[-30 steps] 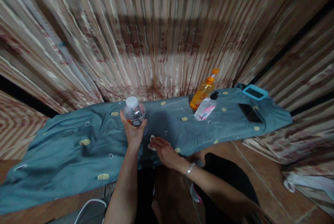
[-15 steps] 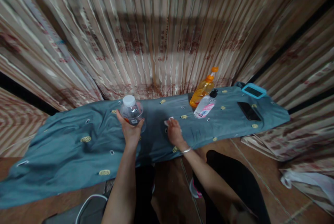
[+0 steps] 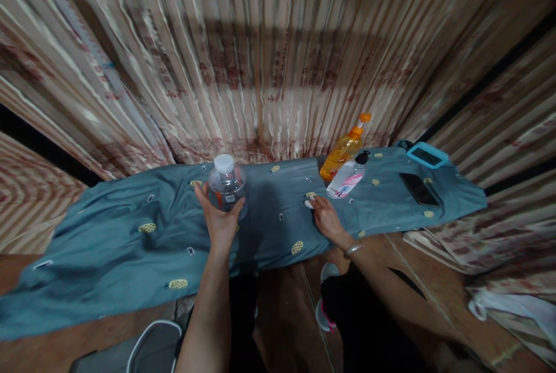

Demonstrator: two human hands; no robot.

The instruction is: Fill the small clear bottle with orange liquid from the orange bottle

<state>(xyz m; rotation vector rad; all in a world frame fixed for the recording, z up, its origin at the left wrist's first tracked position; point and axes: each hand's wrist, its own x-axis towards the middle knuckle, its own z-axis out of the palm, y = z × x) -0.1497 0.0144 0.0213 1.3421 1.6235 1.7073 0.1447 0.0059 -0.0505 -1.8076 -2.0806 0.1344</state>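
Observation:
My left hand (image 3: 220, 219) grips a clear plastic bottle (image 3: 229, 183) with a white screw cap, thumb on its right side and fingers on its left. The bottle stands upright on a blue-green patterned cloth (image 3: 264, 234); orange and a small white label show on it. My right hand (image 3: 326, 216), a silver bangle at the wrist, is closed low over the cloth with a small white wad (image 3: 309, 204) at its fingertips; its material is unclear. Just beyond that hand are a clear pump bottle (image 3: 347, 179) with a black top and an orange liquid pump bottle (image 3: 341, 156).
A black phone (image 3: 419, 189) and a blue-framed device (image 3: 427, 156) lie on the cloth's right end. Striped curtains (image 3: 278, 60) hang close behind. A grey bag (image 3: 156, 347) with a white trim is below at the left, on the tiled floor.
My right hand has moved right with the white wad, toward the pump bottles. My left hand stays on the bottle. The whole view has shifted slightly.

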